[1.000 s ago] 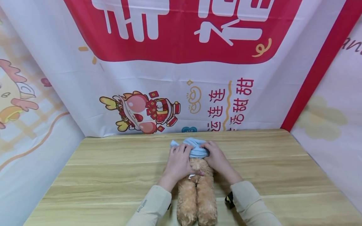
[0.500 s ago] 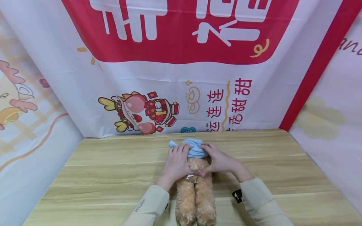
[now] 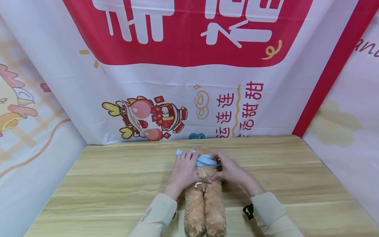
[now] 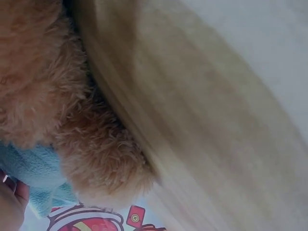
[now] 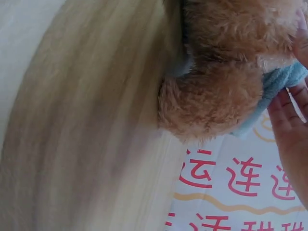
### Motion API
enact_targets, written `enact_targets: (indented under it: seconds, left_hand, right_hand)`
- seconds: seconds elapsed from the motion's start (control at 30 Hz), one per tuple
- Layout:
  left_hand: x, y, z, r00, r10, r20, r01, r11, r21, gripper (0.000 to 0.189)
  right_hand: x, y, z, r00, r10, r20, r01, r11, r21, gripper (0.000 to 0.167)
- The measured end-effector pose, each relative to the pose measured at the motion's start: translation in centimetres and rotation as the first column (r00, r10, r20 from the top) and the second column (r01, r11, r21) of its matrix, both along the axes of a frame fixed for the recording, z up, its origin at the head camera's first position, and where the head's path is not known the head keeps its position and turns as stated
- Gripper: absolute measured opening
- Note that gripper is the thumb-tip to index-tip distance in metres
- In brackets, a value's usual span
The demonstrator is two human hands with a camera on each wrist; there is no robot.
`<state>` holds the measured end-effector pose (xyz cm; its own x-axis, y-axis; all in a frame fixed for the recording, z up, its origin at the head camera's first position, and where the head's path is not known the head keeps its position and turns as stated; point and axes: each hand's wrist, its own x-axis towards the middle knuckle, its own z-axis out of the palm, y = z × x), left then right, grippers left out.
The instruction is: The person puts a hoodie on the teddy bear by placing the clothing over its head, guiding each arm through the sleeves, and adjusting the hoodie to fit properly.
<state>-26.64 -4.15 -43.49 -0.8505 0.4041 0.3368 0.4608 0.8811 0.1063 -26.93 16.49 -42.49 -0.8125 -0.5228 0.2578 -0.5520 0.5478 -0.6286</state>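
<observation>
A light-brown plush toy [image 3: 214,210] lies on the wooden table with its two long legs toward me. A light-blue fleecy cloth [image 3: 206,160] wraps across its far end, like a scarf. Brown fur shows just beyond the cloth, and a tip sticks out at the left. My left hand [image 3: 183,172] grips the cloth's left side, its thumb stretched over the toy's body. On the other side my right hand [image 3: 232,170] holds the cloth's right edge, the two thumbs nearly meeting. In the right wrist view the fingertips [image 5: 284,113] curl at the blue cloth [image 5: 276,79].
The wooden table [image 3: 118,191] extends to both sides of the toy. A white and red printed banner [image 3: 165,75] hangs right behind its back edge. A small white tag [image 3: 197,184] is on the toy's body.
The cloth has slid toward me, and brown fur now shows beyond it. My right thumb has come round onto the toy's body, near the left thumb. The left hand has hardly moved.
</observation>
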Motion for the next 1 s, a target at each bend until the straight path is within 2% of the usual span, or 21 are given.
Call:
enact_targets:
  seconds: [0.1,0.17,0.37,0.5,0.63,0.7,0.77,0.9,1.0]
  left_hand:
    - [0.1,0.0,0.1,1.000,-0.001,-0.024,0.001,1.000,0.000,0.105]
    - [0.1,0.0,0.0,0.999,0.000,-0.034,0.000,1.000,-0.001,0.104]
    - [0.1,0.1,0.1,1.000,-0.003,0.004,0.002,0.999,0.035,0.102]
    - [-0.1,0.3,0.3,0.999,-0.011,0.037,0.009,0.999,0.039,0.104]
    - [-0.1,0.1,0.4,0.997,-0.036,0.072,0.034,0.999,0.032,0.104]
    - [0.0,-0.1,0.5,0.995,-0.058,0.081,0.056,0.998,0.026,0.103]
    - [0.0,-0.1,0.5,0.995,-0.070,0.073,0.070,0.998,0.005,0.103]
    - [0.1,0.2,0.5,0.995,-0.084,0.046,0.085,0.996,-0.035,0.103]
    - [0.3,0.0,0.4,0.996,-0.083,0.027,0.085,0.995,-0.048,0.103]
  right_hand:
    - [0.1,-0.1,0.0,1.000,-0.015,0.016,0.016,1.000,-0.024,0.080]
    - [0.0,0.0,0.0,1.000,-0.018,0.000,0.018,1.000,0.011,0.081]
    - [0.0,0.4,-0.1,0.999,-0.030,-0.038,0.034,0.995,0.092,0.062]
    - [0.2,0.6,-0.4,0.997,-0.013,-0.079,0.017,0.999,0.052,0.054]
    - [0.2,0.9,-0.1,0.998,0.011,-0.061,-0.011,1.000,-0.008,0.045]
    - [0.0,0.9,0.3,1.000,-0.020,-0.021,0.019,1.000,-0.014,0.036]
    - [-0.3,0.7,0.7,0.997,-0.082,0.008,0.082,0.996,-0.028,0.027]
    - [-1.4,-0.3,0.9,0.968,-0.247,0.047,0.249,0.968,-0.042,0.024]
    - [-2.5,-1.7,0.9,0.947,-0.300,0.112,0.308,0.950,-0.057,0.026]
